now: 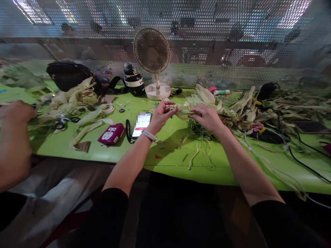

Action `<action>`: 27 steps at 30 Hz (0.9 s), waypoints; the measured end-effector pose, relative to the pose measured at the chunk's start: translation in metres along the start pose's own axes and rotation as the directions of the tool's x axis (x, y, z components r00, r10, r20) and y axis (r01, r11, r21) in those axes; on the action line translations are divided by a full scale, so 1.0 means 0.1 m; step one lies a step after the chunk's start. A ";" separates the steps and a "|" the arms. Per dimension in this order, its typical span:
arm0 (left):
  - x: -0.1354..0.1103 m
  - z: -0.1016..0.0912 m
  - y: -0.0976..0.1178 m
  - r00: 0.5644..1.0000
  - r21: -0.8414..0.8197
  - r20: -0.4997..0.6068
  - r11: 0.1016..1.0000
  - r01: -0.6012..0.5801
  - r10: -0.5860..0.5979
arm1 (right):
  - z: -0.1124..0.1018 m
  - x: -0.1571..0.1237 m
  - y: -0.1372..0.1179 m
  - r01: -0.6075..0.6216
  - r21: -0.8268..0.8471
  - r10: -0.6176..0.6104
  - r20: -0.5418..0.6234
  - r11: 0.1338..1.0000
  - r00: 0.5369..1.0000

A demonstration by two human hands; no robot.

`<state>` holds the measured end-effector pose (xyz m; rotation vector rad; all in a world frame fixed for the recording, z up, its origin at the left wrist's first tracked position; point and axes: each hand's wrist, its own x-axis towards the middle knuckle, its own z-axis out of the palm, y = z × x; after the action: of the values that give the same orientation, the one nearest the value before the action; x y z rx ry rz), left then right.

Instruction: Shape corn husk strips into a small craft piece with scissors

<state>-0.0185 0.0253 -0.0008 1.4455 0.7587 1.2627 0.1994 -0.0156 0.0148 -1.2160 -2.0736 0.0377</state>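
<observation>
Above the green table [165, 155], my left hand [163, 115] and my right hand [205, 117] face each other with a pale corn husk strip [182, 111] stretched between them. Each hand pinches one side of the strip between thumb and fingers. A grey band circles my left wrist. Just beneath my right hand lies a bundle of thin green shredded strips [199, 131]. To the left of my left hand rests a lit phone [143, 124] with a black strap. A heap of dried husks [235, 108] spreads beyond my right hand.
A small white fan [152, 51] stands at the back beside a black bottle [133, 81] and a black bag [73, 75]. Toward the left are a purple packet [111, 134], scissors [64, 121] and more husks [80, 93]. A co-worker's arm [14, 144] reaches in there. Cables [305, 155] cross the right side.
</observation>
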 end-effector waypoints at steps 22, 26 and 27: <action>0.01 -0.02 -0.06 0.998 0.084 0.055 0.996 -0.026 0.021 | -0.10 -0.02 -0.21 0.088 -0.166 -0.085 0.027 0.982 0.996; -0.07 0.03 -0.01 0.905 0.104 0.422 0.988 -0.111 0.057 | -0.12 0.01 -0.22 0.151 0.031 -0.151 -0.018 0.988 0.988; -0.10 0.04 0.00 0.874 0.102 0.481 0.987 -0.124 0.060 | -0.11 0.01 -0.21 0.157 0.092 -0.158 0.007 0.983 0.987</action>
<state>-0.0170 0.0147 -0.0033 1.8263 0.4428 0.8753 0.1900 -0.0296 0.0312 -0.9968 -2.1500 0.0673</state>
